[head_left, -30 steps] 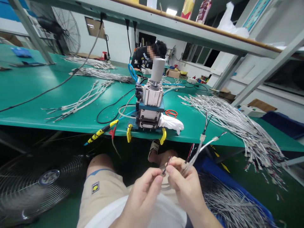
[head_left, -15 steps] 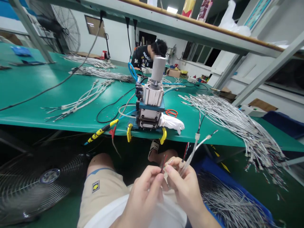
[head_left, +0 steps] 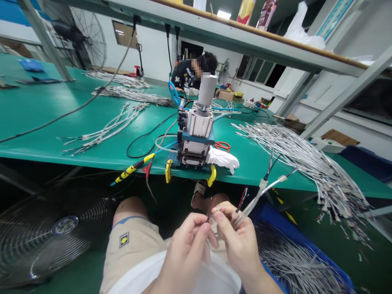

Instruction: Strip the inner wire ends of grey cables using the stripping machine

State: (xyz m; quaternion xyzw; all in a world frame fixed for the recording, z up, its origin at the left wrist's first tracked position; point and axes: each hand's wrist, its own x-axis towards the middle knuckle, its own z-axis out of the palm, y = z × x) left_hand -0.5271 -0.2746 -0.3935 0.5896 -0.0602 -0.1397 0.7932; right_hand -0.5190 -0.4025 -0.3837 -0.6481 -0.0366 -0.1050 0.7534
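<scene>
My left hand (head_left: pixel 191 241) pinches thin red and black wires (head_left: pixel 211 210) between thumb and fingertips, above my lap. Beside it, almost touching, my right hand (head_left: pixel 237 234) is closed round a white cable (head_left: pixel 254 200) whose branches stick out up and to the right. Dark, red and white wire ends (head_left: pixel 243 198) show above its fingers. What lies between the two sets of fingertips is too small to make out. Beyond both hands a metal press (head_left: pixel 197 130) stands at the edge of the green table (head_left: pixel 101 157).
Many white cables (head_left: pixel 294 155) lie at the right, a few more (head_left: pixel 107 126) at the left. A blue bin (head_left: pixel 333 265) of cables sits low right, a fan (head_left: pixel 64 224) low left. Yellow clamps (head_left: pixel 211 175) are below the press. Another person (head_left: pixel 186 73) is behind it.
The cable branches in my right hand have swung to the right and spread. Both hands stay close together with almost the same pinch. The view has shifted slightly.
</scene>
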